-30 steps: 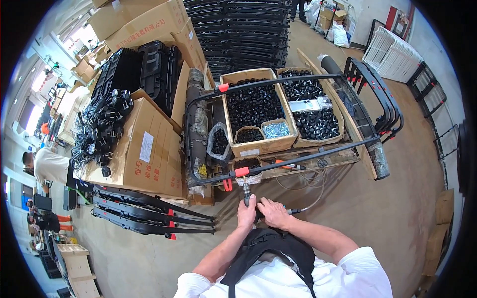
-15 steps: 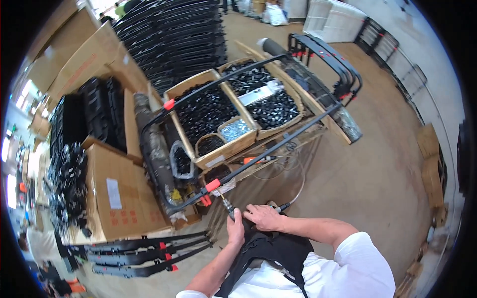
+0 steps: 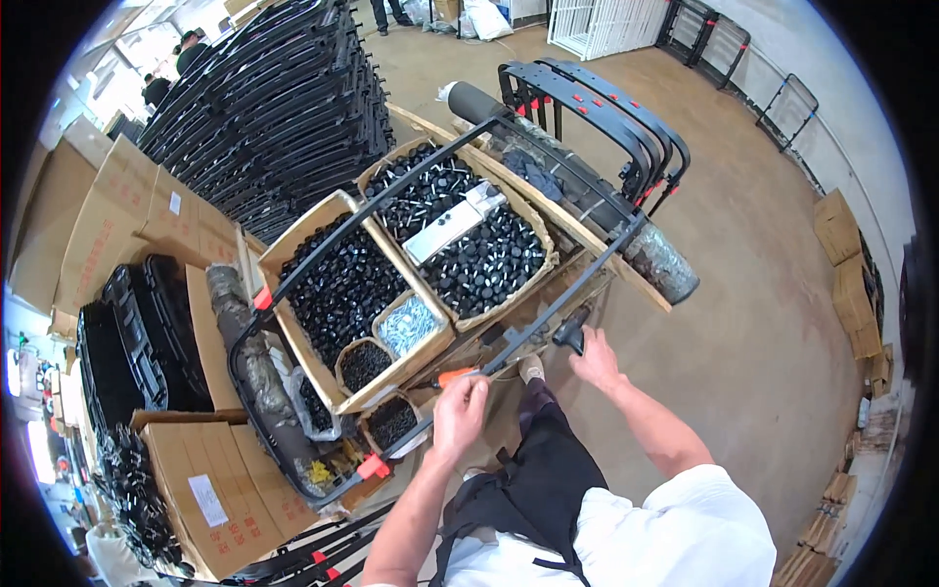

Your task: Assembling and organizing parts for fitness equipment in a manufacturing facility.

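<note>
A black tubular frame (image 3: pixel 538 323) with red clips lies across the open boxes of parts. My left hand (image 3: pixel 458 416) is closed at its near bar, fingers curled over the tube. To the right, my right hand (image 3: pixel 597 360) grips a dark power screwdriver (image 3: pixel 570 331), held just below the same bar; its tip is hard to make out. A red clip (image 3: pixel 373 467) sits on the bar to the left of my left hand. Under the frame, one box (image 3: pixel 284 323) holds small black parts, and another (image 3: pixel 543 269) holds black-headed screws. Silvery screws (image 3: pixel 407 326) fill a small tub.
An orange-handled tool (image 3: pixel 456 376) lies behind my left hand. Cartons (image 3: pixel 230 489) stand at the left, and stacked black frames (image 3: pixel 284 108) rise behind. More curved frames (image 3: pixel 606 112) and a wrapped roll (image 3: pixel 665 264) are at the far right of the work surface.
My hands have parted from in front of my body. The left has come to the near bar, and the right has moved rightward and up with the screwdriver. The view has shifted closer to the boxes.
</note>
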The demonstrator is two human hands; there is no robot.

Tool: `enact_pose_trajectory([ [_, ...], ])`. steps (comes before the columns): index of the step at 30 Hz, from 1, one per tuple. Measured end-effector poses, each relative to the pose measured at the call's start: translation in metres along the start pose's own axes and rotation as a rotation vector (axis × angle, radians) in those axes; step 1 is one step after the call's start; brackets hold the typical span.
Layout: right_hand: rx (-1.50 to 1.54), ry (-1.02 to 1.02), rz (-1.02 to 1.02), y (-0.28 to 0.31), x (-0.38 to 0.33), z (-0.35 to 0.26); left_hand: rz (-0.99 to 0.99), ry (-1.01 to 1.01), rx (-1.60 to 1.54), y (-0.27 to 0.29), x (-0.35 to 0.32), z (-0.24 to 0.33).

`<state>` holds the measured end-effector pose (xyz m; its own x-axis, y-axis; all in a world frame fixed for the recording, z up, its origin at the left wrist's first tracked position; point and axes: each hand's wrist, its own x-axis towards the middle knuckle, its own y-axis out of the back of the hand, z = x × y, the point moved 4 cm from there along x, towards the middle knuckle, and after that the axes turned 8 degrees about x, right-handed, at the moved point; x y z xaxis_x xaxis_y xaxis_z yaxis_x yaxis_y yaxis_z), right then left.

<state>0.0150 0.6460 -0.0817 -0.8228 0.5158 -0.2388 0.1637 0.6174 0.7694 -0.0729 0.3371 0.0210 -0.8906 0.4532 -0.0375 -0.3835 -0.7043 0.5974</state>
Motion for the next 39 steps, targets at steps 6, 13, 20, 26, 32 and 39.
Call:
enact_pose_trajectory([
  [6, -0.085, -0.098, -0.111, -0.026, 0.146, 0.074, -0.025, 0.078, 0.254, -0.075, 0.188, -0.005],
  [13, -0.202, 0.032, -0.217, -0.032, 0.155, 0.085, -0.521, 0.406, 0.695, -0.136, 0.26, -0.043],
  [20, 0.09, 0.339, -0.794, 0.115, 0.139, -0.061, -0.542, 0.187, 0.63, -0.125, 0.256, -0.04],
  [26, -0.182, 0.752, -0.14, 0.035, 0.251, -0.113, -0.18, 0.288, 0.202, -0.098, 0.29, -0.025],
  [32, -0.566, 0.558, -0.415, -0.038, 0.258, -0.131, 0.081, 0.012, 0.136, -0.058, 0.435, 0.011],
  [39, -0.242, 0.48, -0.445, -0.014, 0.258, -0.1, 0.152, -0.038, 0.095, -0.085, 0.602, 0.046],
])
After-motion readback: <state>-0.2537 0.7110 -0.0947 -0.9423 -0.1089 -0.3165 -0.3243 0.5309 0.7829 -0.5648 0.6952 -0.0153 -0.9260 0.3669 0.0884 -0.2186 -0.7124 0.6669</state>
